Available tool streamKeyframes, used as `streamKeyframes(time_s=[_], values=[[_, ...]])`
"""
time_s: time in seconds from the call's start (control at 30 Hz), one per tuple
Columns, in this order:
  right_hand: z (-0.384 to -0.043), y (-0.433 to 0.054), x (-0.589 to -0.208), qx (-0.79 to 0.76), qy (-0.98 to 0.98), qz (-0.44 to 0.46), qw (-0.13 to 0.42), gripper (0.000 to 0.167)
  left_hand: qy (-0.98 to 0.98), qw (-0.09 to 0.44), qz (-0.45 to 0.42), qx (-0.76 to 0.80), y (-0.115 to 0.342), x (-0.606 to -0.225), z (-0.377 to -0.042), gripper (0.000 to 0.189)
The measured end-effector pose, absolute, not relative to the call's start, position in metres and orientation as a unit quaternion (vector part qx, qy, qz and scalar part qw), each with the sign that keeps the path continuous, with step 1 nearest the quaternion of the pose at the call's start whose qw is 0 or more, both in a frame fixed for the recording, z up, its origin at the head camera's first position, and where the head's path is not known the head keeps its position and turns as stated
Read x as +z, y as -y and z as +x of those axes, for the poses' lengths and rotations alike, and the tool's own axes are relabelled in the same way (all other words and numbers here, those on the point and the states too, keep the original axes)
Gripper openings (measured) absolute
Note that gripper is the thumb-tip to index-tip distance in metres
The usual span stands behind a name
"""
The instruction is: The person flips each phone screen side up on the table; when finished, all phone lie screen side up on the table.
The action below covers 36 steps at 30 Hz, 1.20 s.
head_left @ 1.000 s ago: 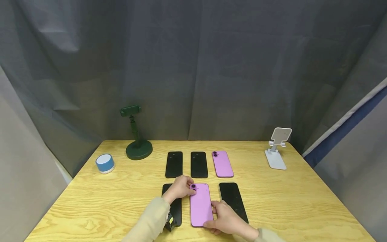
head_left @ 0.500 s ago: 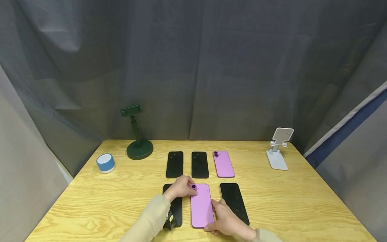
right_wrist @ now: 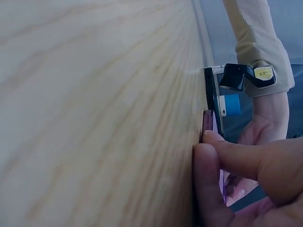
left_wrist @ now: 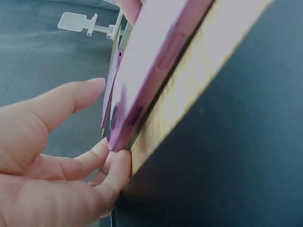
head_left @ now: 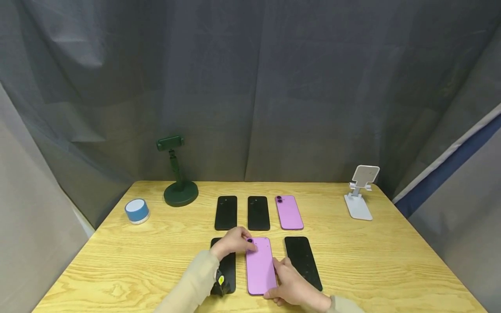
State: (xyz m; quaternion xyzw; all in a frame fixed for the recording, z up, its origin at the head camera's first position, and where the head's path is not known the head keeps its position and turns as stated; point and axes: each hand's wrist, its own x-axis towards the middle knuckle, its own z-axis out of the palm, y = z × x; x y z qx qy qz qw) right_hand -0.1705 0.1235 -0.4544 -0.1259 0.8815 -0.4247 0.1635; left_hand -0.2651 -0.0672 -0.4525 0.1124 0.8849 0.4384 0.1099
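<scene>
A pink phone [head_left: 261,271] lies camera side up on the wooden table, in the middle of the near row. My left hand [head_left: 234,241] is at its top left corner; in the left wrist view the fingertips [left_wrist: 116,161] touch the corner while the thumb [left_wrist: 90,92] stands off the phone's back. At the bottom right corner my right hand [head_left: 291,282] holds the pink phone, thumb at the lower edge and fingers along the side. A black phone [head_left: 231,271] lies partly hidden under my left forearm. Close beyond my right hand is another black phone [head_left: 301,256].
Behind, a second row has a black phone [head_left: 226,213], another black phone [head_left: 258,213] and a tilted pink phone [head_left: 289,213]. A dark green phone stand [head_left: 180,193], a blue and white cylinder [head_left: 137,212] and a white folding stand [head_left: 358,206] flank the rows.
</scene>
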Motion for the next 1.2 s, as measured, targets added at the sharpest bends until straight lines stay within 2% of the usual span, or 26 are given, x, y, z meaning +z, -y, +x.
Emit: streamKeyframes(time_s=[0.23, 0.33, 0.53, 0.67, 0.87, 1.2], values=[[-0.17, -0.126, -0.455, -0.419, -0.884, -0.138, 0.158, 0.096, -0.87, 0.11, 0.117, 0.467, 0.067, -0.45, -0.266, 0.029], [-0.17, -0.126, -0.456, -0.396, -0.894, -0.148, 0.148, 0.097, -0.865, 0.111, 0.115, 0.476, 0.069, -0.452, -0.266, 0.034], [-0.172, -0.123, -0.456, -0.305, -0.931, -0.179, 0.089, 0.098, -0.855, 0.115, 0.088, 0.499, 0.073, -0.451, -0.264, 0.053], [-0.172, -0.119, -0.456, -0.292, -0.936, -0.184, 0.064, 0.099, -0.849, 0.119, 0.079, 0.508, 0.073, -0.45, -0.263, 0.057], [-0.173, -0.112, -0.454, -0.3, -0.937, -0.158, 0.082, 0.095, -0.841, 0.114, 0.096, 0.521, 0.073, -0.449, -0.26, 0.036], [-0.173, -0.102, -0.453, -0.295, -0.942, -0.132, 0.093, 0.102, -0.803, 0.128, 0.104, 0.573, 0.072, -0.449, -0.256, 0.011]])
